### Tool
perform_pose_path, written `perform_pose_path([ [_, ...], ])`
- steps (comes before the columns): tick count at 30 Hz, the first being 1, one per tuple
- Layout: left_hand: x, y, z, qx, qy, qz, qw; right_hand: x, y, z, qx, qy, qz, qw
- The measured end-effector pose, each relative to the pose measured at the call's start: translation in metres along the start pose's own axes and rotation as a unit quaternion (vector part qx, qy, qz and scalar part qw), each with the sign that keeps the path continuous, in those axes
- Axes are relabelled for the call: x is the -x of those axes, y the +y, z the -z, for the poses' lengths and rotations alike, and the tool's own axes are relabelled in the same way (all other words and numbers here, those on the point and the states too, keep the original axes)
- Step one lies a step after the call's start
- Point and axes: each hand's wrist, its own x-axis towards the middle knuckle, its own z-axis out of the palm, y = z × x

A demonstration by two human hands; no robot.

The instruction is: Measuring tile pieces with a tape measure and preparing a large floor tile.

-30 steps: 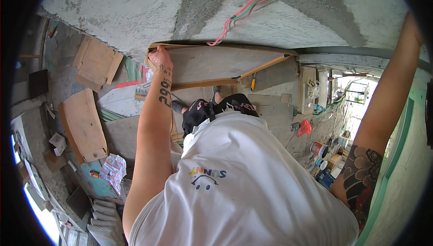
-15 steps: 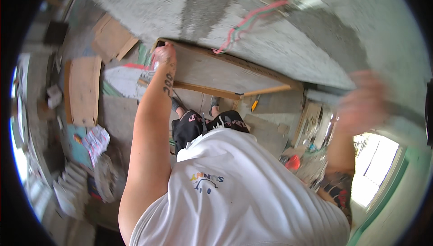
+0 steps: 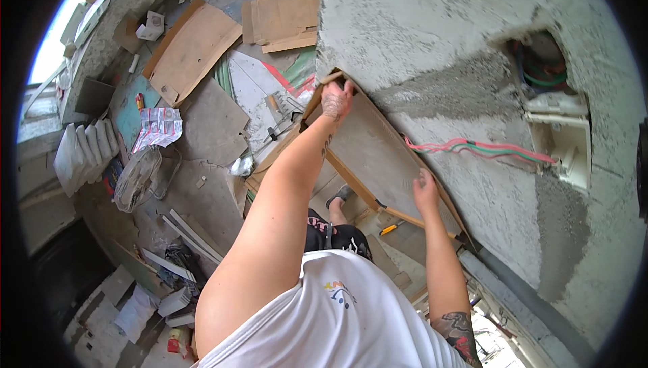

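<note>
A long, shallow brown cardboard box (image 3: 391, 155) with a greyish inner face stands on edge against the rough plastered wall. At its far upper corner, my left hand (image 3: 337, 100) is closed round the rim. My right hand (image 3: 425, 191) lies at the box's upper edge toward its near right end, fingers stretched out along the inner face. Whether those fingertips press on the board, I cannot tell. A yellow-handled tool (image 3: 388, 230) rests on the floor below the box, close to my foot (image 3: 339, 196).
Pink and green wires (image 3: 479, 149) stick out of the wall beside a white recessed box (image 3: 563, 149). Flattened cardboard (image 3: 192, 51) covers floor at far left. A clear-wrapped bundle (image 3: 137, 179), white bags (image 3: 84, 155) and long white strips (image 3: 192, 236) lie on the left.
The view has swung round, bringing more of the left floor into sight. My right hand came from the wall at far right to the box's edge. My left hand keeps its hold.
</note>
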Motion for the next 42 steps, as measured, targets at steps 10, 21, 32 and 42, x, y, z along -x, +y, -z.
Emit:
perform_pose_path([
  [10,0.003,0.001,0.025,0.146,0.041,0.084,0.985,-0.023,-0.019,0.010,-0.008,-0.060,0.006,0.998],
  [21,-0.008,-0.023,0.034,0.032,-0.036,-0.077,0.996,-0.026,-0.009,0.003,0.006,-0.054,0.034,0.998],
  [32,-0.005,-0.012,0.037,0.093,-0.065,-0.070,0.991,-0.022,-0.021,-0.014,0.339,-0.064,-0.023,0.938],
  [42,-0.041,-0.054,0.061,0.037,-0.120,-0.201,0.972,-0.029,-0.028,-0.006,0.418,-0.114,0.009,0.901],
])
